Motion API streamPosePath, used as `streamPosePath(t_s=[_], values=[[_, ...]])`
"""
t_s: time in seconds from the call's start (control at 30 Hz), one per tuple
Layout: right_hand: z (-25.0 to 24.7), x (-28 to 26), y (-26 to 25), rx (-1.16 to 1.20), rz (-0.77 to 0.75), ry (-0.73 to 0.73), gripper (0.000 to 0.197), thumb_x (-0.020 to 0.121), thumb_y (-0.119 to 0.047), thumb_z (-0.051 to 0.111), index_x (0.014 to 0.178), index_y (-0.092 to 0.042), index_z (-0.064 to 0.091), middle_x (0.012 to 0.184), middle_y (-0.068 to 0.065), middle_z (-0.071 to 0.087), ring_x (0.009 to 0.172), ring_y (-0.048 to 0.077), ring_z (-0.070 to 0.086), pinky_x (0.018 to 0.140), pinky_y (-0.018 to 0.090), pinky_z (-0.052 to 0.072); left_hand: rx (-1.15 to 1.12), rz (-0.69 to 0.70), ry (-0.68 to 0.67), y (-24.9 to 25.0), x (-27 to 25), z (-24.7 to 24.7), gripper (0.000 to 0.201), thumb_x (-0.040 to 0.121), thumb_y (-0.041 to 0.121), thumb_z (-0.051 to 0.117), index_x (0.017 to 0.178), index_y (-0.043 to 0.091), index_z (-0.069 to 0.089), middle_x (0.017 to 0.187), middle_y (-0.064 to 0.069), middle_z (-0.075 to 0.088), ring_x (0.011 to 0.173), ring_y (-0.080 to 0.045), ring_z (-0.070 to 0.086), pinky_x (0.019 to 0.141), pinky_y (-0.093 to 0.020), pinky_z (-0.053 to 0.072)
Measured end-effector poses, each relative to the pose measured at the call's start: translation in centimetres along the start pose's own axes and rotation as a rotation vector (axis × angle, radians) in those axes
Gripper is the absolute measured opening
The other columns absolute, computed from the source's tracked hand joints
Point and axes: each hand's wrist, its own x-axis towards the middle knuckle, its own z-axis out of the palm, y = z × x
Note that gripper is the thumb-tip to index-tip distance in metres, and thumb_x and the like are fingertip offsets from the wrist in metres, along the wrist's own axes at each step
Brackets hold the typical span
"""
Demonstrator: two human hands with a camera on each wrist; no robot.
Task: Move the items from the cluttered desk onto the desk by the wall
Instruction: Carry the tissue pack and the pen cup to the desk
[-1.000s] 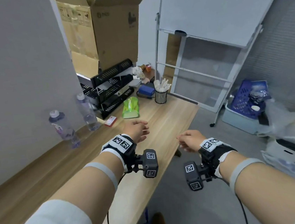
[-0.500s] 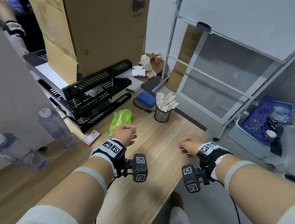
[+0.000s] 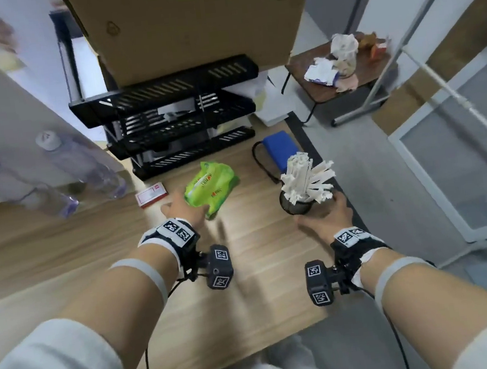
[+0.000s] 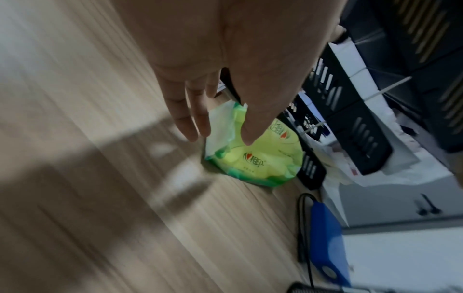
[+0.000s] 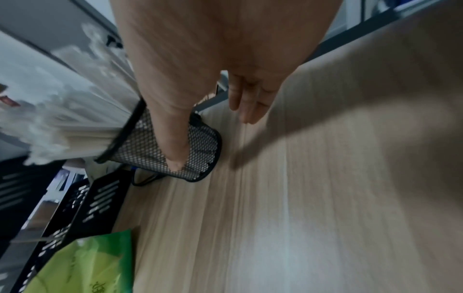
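Right hand [image 3: 323,216] had thumb and fingers wrapped around the mesh cup [image 5: 180,152], which was crammed with white sticks [image 3: 306,174] and leaned away from the palm. Left hand [image 3: 186,210] was loose, fingers straight, touching the near edge of the green packet [image 3: 210,186] on the tabletop [image 3: 260,261]. Likely risks: sticks spilling if the cup tipped further; the slack packet slipping from a shallow pinch.

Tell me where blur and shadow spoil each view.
Head view: the two clear plastic bottles smear at the left edge. Left wrist view: streaked wooden desk, hand shadow across it. Right wrist view: white sticks in the black mesh cup blur.
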Motion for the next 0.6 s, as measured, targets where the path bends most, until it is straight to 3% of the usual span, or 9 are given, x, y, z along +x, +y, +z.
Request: streamPosePath(t_s=[0.13,0.2,0.3,0.33,0.37,0.43,0.5,0.6], values=[[0.4,2.4,0.3,-0.002,-0.191,-0.023,0.102,0.059,-0.032,0.089,0.144,-0.034,0.033,0.118,-0.002,0.035,0.101,0.015,0.039,0.098,0.026,0.037,-0.038,-0.097,-0.006,-3.9,6.2,3.3,0.072,0.047,0.057,0.068,0.115,0.036,0.058,0.109,-0.013,0.069,0.086,-0.038,0.071,0.083,-0.051,0.059],[0.9,3.1,0.0,-0.012,-0.286,-0.056,0.091,0.06,-0.034,0.088,0.138,-0.04,0.04,0.116,-0.009,0.038,0.111,0.02,0.041,0.097,0.024,0.034,-0.087,-0.121,-0.007,-5.1,7.0,4.2,0.053,0.054,0.048,0.069,0.104,0.031,0.063,0.095,-0.014,0.074,0.081,-0.037,0.073,0.079,-0.054,0.06],[1.3,3.8,-0.2,0.052,-0.384,-0.064,0.072,0.059,-0.041,0.085,0.113,-0.065,0.046,0.121,-0.008,0.056,0.117,0.029,0.051,0.099,0.033,0.043,-0.113,-0.084,0.03,-1.8,1.2,3.1,0.023,0.075,0.03,0.074,0.097,0.029,0.068,0.089,-0.013,0.074,0.075,-0.032,0.072,0.073,-0.042,0.061],[1.5,4.0,-0.2,0.066,-0.341,-0.07,0.075,0.055,-0.048,0.085,0.118,-0.062,0.045,0.126,-0.002,0.059,0.114,0.029,0.055,0.097,0.036,0.047,-0.111,-0.068,0.033,-1.7,0.5,3.0,0.017,0.082,0.026,0.073,0.099,0.027,0.069,0.086,-0.01,0.072,0.072,-0.03,0.069,0.07,-0.036,0.058],[1.6,4.1,-0.3,0.077,-0.263,-0.081,0.086,0.051,-0.055,0.086,0.127,-0.05,0.045,0.131,0.003,0.058,0.113,0.028,0.057,0.095,0.036,0.048,-0.109,-0.061,0.034,-2.0,0.1,2.9,0.015,0.085,0.024,0.072,0.101,0.024,0.071,0.082,-0.009,0.07,0.07,-0.027,0.066,0.068,-0.032,0.054],[2.1,3.9,-0.5,0.062,-0.16,-0.075,0.101,0.05,-0.059,0.087,0.135,-0.024,0.044,0.132,0.008,0.056,0.114,0.027,0.059,0.094,0.036,0.049,-0.147,-0.056,0.036,-3.1,-0.1,2.4,0.011,0.086,0.023,0.072,0.097,0.021,0.073,0.08,-0.01,0.07,0.069,-0.026,0.064,0.072,-0.034,0.056],[2.9,3.3,-1.0,0.086,-0.187,-0.068,0.098,0.053,-0.053,0.089,0.134,-0.018,0.046,0.13,0.009,0.057,0.116,0.028,0.06,0.096,0.036,0.05,-0.194,-0.069,0.036,-4.4,0.2,1.8,0.004,0.084,0.022,0.074,0.084,0.023,0.071,0.082,-0.012,0.072,0.069,-0.028,0.065,0.078,-0.045,0.06],[4.6,1.3,-2.9,0.079,-0.296,-0.144,0.097,0.06,-0.048,0.088,0.14,-0.015,0.043,0.135,0.008,0.055,0.122,0.025,0.057,0.101,0.032,0.046,-0.238,-0.086,0.025,-6.6,1.0,0.4,0.012,0.082,0.023,0.075,0.073,0.023,0.067,0.085,-0.014,0.073,0.075,-0.03,0.068,0.083,-0.055,0.058]])
